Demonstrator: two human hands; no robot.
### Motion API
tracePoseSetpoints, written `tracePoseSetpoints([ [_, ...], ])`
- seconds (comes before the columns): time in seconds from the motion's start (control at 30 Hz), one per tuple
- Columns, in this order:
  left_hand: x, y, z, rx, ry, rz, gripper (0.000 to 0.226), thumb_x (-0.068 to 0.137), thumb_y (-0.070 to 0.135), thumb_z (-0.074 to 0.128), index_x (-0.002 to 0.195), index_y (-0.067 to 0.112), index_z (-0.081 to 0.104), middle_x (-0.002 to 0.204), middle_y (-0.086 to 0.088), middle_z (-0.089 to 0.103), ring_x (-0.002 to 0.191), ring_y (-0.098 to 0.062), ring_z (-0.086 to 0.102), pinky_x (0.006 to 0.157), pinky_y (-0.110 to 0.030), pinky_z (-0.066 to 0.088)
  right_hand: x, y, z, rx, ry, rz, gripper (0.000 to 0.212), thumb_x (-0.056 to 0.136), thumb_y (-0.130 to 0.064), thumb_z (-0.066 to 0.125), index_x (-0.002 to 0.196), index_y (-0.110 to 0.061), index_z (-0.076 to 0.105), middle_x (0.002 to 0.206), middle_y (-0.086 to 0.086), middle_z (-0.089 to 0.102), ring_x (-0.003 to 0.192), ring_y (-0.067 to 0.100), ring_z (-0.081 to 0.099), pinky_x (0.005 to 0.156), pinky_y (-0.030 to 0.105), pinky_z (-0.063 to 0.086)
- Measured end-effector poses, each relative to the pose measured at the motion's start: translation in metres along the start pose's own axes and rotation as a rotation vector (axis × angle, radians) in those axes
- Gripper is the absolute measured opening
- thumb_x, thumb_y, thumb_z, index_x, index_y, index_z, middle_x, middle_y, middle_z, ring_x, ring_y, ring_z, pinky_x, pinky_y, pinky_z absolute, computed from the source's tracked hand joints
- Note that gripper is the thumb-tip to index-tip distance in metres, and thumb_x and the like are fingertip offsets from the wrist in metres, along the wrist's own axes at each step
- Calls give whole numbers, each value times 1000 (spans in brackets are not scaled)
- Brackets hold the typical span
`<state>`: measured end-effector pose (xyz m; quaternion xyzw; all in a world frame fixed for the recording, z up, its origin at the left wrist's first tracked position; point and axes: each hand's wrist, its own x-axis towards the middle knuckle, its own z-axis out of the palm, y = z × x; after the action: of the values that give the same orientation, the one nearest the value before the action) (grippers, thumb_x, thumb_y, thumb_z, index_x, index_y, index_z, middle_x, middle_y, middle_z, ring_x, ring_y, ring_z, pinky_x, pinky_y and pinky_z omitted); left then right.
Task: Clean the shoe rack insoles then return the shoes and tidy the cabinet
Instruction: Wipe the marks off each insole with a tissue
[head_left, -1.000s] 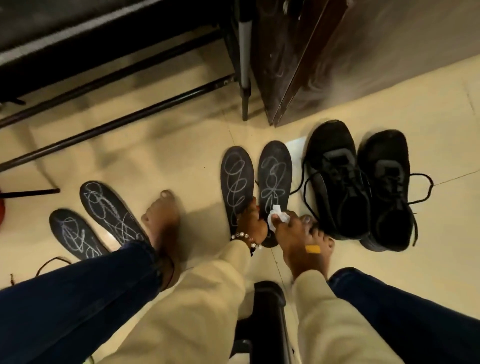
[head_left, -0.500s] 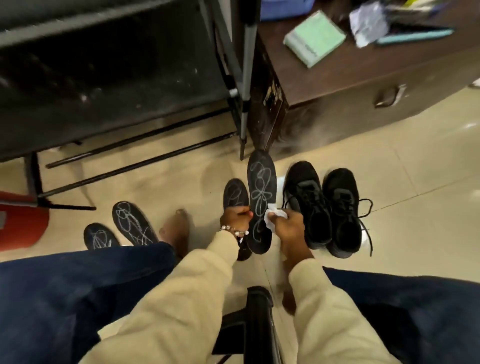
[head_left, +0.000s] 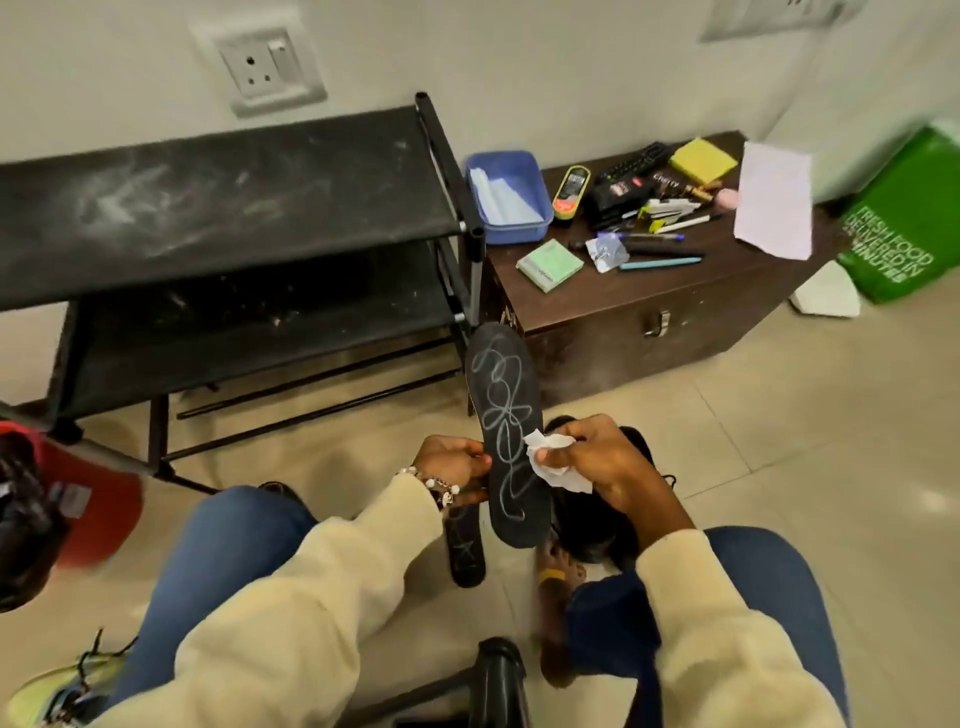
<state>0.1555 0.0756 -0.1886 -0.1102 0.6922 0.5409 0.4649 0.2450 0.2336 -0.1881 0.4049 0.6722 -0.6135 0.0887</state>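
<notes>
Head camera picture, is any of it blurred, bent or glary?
Head view: sharp on the black chalk-scribbled insole and crumpled white tissue; the green printed bag and red object at the edges smear; the black fabric shoe rack bows, wide-angle; soft sheen on the beige floor tiles.

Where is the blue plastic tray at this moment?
In the head view, the blue tray sits right of centre in the upper half, on the back left corner of the dark wooden cabinet, beside the black shoe rack.
</notes>
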Motion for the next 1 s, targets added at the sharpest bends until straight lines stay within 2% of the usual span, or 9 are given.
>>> tracePoseSetpoints([
  [0.13,-7,26,14,-61,-72,79,18,93,-5,54,103,5,65,83,-7,72,72,-20,70,61,-31,57,-18,-31,-24,189,22,-45,12,75,5,72,86,2,70,83,22,67,70,27,66,71,40,56],
  [0.23,1,47,27,-60,-107,161,25,97,-1,48,116,7,63,100,-12,69,84,-24,66,68,-34,55,-11,-50,-35,310,72,-81,13,76,12,69,87,7,67,71,13,66,54,15,66,50,24,55],
  [0.33,19,65,37,-41,-140,234,32,100,0,41,122,10,62,103,-12,68,84,-23,66,69,-33,54,11,-63,-39,352,116,-98,16,78,13,66,93,9,65,64,8,66,47,9,64,45,18,51],
  [0.5,59,78,39,-55,-134,228,37,101,3,37,129,17,56,108,-10,68,93,-25,65,74,-37,55,56,-71,-38,354,138,-97,20,80,13,64,99,13,61,77,13,62,47,7,64,43,16,49],
  [0.63,89,87,46,-130,-91,162,37,101,3,35,129,18,55,110,-8,67,90,-23,66,68,-39,55,89,-75,-39,179,174,-116,14,79,-1,71,92,0,67,85,12,64,66,15,60,56,24,52],
  [0.73,104,91,52,-126,-33,114,39,100,0,35,129,16,55,104,-11,66,81,-20,65,64,-39,55,100,-80,-42,123,195,-142,9,80,-6,72,85,-10,66,86,7,65,69,13,60,53,21,48],
  [0.87,118,86,55,-128,-4,38,39,98,-2,36,128,14,56,113,-18,63,99,-27,65,61,-41,56,102,-76,-49,-125,326,-259,8,82,-17,73,85,-18,65,77,-6,62,70,8,57,54,18,46],
  [0.97,120,83,55,-102,-12,20,37,97,0,37,125,13,58,92,-12,65,62,-18,64,71,-50,57,94,-69,-52,-436,347,-375,20,81,-22,73,99,-16,69,89,-2,63,80,14,57,66,23,45],
  [1.0,120,83,55,-98,-20,22,36,98,1,37,124,13,58,95,-11,65,61,-19,61,76,-53,56,90,-66,-51,-515,329,-429,24,81,-21,73,104,-16,69,95,1,65,84,16,58,70,24,45],
])
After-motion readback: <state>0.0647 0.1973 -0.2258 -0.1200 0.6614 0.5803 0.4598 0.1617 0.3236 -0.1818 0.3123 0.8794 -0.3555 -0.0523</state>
